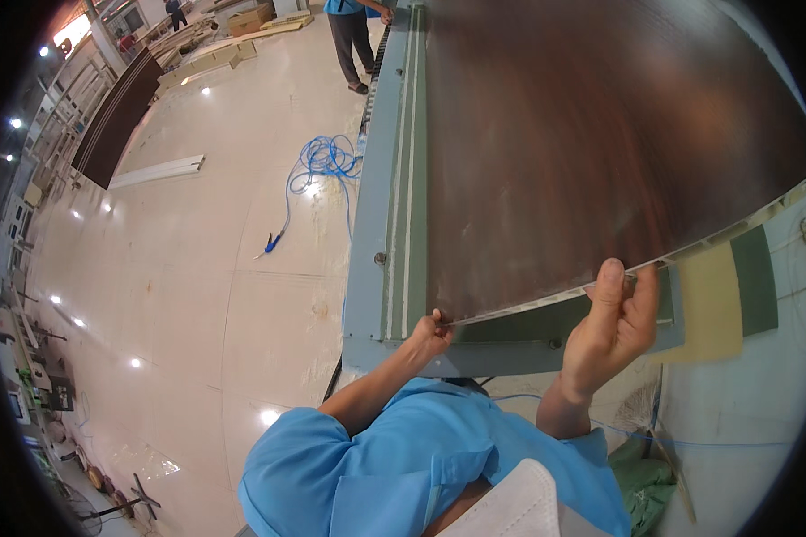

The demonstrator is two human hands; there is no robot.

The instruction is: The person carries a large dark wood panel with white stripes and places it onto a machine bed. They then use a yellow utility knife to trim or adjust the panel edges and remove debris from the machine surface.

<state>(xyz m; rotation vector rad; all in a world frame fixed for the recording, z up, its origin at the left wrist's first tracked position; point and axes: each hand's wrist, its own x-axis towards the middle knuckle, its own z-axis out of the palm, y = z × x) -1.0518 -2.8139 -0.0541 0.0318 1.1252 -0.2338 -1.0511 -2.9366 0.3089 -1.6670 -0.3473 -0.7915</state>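
**Head view: dark panel gripped at its near edge, partly raised off the bench**

Head view shows the right hand (611,324) clamped on the near edge of the dark wood-grain panel (600,134), thumb on top and fingers curled beneath. The left hand (432,333) pinches the panel's near left corner. The panel lies along the grey-green machine bench (376,206), its near end tilted up clear of the surface; the far end appears to rest on it. By my judgement the grasp is made and the lift begun, with the shifting of the panel yet to do. Beyond, a blue hose (322,161) coils on the floor, and another person (354,36) stands at the bench's far end.
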